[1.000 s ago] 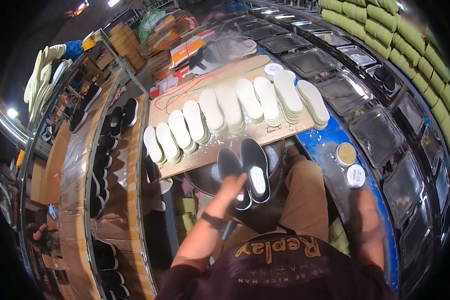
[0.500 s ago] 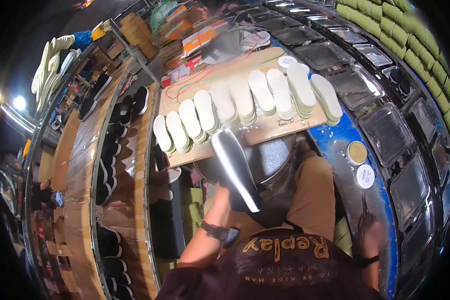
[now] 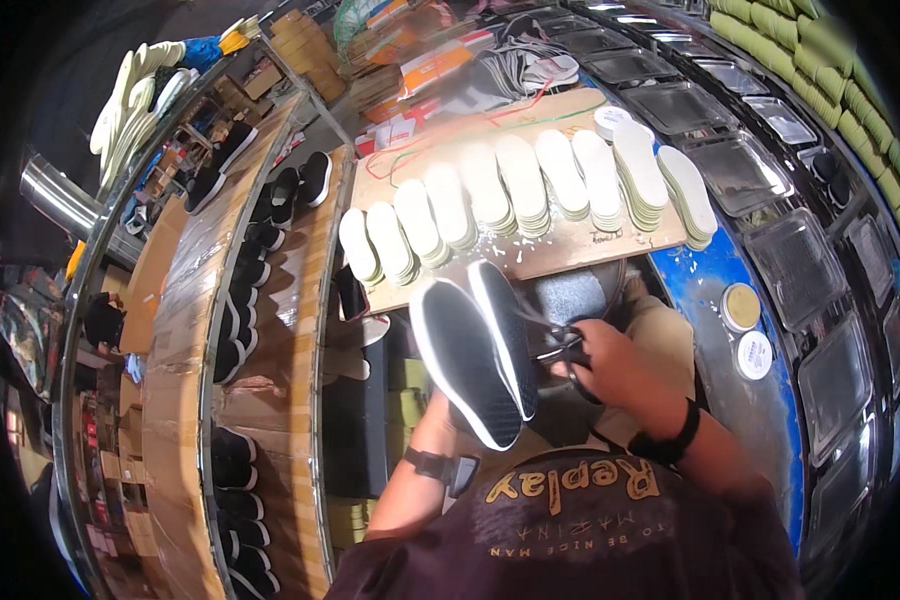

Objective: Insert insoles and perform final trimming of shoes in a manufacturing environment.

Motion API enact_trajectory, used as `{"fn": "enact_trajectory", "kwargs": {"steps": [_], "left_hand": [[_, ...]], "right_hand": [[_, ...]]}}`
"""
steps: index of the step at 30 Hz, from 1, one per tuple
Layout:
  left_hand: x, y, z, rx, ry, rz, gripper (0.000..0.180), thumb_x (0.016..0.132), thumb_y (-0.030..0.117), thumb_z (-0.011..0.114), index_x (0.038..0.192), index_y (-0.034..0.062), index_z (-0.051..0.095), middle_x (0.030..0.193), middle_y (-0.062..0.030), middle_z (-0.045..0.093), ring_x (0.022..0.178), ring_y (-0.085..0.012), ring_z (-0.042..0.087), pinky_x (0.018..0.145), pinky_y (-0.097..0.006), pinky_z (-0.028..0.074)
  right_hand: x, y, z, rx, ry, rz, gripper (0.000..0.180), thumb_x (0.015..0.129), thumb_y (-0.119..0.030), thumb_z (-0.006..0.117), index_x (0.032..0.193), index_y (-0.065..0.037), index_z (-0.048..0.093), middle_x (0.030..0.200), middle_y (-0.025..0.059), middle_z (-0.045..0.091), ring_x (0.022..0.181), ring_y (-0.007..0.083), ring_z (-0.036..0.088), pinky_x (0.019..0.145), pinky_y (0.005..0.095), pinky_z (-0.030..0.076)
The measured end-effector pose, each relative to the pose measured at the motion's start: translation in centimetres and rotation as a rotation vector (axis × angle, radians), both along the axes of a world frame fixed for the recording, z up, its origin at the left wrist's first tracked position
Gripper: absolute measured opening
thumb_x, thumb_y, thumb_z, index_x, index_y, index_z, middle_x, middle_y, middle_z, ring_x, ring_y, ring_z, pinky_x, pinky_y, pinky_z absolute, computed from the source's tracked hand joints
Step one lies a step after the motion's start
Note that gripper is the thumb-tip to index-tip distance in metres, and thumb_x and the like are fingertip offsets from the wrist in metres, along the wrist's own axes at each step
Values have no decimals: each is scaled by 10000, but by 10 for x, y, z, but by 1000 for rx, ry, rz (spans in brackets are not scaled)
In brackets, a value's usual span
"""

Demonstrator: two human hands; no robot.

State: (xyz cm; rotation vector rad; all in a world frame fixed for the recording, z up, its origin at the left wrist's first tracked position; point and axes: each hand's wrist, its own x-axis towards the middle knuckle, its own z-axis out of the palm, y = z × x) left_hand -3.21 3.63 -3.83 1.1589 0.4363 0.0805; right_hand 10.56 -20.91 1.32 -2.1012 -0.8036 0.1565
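Two shoes [image 3: 475, 350], soles up, toes pointing up-left; left hand [image 3: 445, 408] grips beneath, right hand [image 3: 610, 365] closed on scissors [image 3: 560, 347].

Pretty bright overall, light coming from up top. Glare on the shiny black plastic trays [image 3: 770, 260] right of the pale wooden board [image 3: 570, 245]. Heavy fisheye bend + black corners, slight blur w/ distance.

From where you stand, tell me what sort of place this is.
Most likely a shoe-making workshop. Stacks of white foam insoles line a wooden board, finished black shoes sit in rows on long wooden shelves, and both hands hold a pair of black white-edged shoes.
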Motion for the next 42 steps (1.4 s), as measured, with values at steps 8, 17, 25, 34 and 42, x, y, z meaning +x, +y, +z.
{"fn": "enact_trajectory", "kwargs": {"steps": [8, 17, 25, 34, 42], "left_hand": [[34, -20, 30, 33, -91, -110, 246, 966, 126, 532, 1164, -9, 585, 962, -94, 658, 788, -152, 653, 632, -257, 553], [38, -35, 59, -438, 97, -98, 308, 999, 178, 492, 1263, 29, 545, 1039, -83, 661, 825, -144, 661, 659, -245, 567], [37, -10, 6, -551, -60, -196, 303, 978, 181, 531, 1230, 15, 565, 1092, -100, 655, 882, -174, 662, 737, -314, 582], [103, -5, -73, 1257, -64, -17, 354, 804, 284, 705, 718, -36, 582, 656, -197, 598, 614, -347, 600, 585, -430, 461], [117, 27, -13, 1159, 65, -451, 214, 850, 227, 666, 851, 21, 722, 603, -116, 648, 555, -198, 642, 593, -320, 505]], "right_hand": [[9, 39, 10, -206, -121, 109, 543, 780, -487, 713, 969, 3, 576, 832, 194, 641, 800, 392, 626, 717, 455, 492], [19, 8, -21, -236, 46, 2, 517, 786, -523, 693, 887, -27, 591, 799, 195, 641, 781, 406, 628, 679, 469, 485], [30, -69, -65, -329, -172, -245, 369, 764, -341, 735, 878, -19, 595, 794, 211, 643, 748, 419, 622, 661, 486, 483], [-54, -333, -130, -864, 193, -783, 377, 708, -262, 782, 978, -25, 667, 941, 236, 671, 873, 413, 648, 771, 461, 532], [-149, -494, -238, -1237, 54, -952, 305, 753, -241, 743, 944, -13, 678, 923, 243, 670, 880, 416, 645, 773, 458, 531]]}}
